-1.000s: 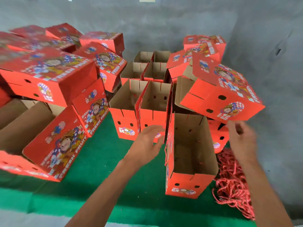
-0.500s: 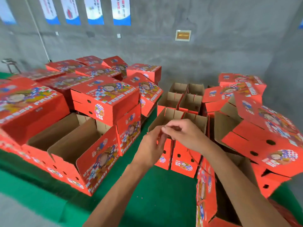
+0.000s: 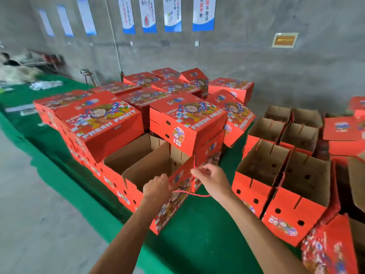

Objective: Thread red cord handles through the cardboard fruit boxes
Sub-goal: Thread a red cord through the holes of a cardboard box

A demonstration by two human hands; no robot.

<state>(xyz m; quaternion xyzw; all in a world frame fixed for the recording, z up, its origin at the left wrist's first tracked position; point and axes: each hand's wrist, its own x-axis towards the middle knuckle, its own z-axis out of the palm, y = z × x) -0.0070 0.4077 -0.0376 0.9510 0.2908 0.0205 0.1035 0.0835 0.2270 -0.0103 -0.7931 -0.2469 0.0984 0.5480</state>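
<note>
— Both hands: what is held, and where?
— The red cord (image 3: 194, 193) is pinched by the right hand (image 3: 212, 179); the open box (image 3: 158, 175) wall, near the tabletop's (image 3: 197, 234) front edge, is gripped by the left hand (image 3: 157, 187). Cord ends are hidden.

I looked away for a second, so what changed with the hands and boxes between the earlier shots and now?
Both hands moved left from the small open boxes to the large open box. The left hand and right hand now grip its printed side wall, with a red cord strung between them. The stacked boxes on the green table stayed put.
</note>
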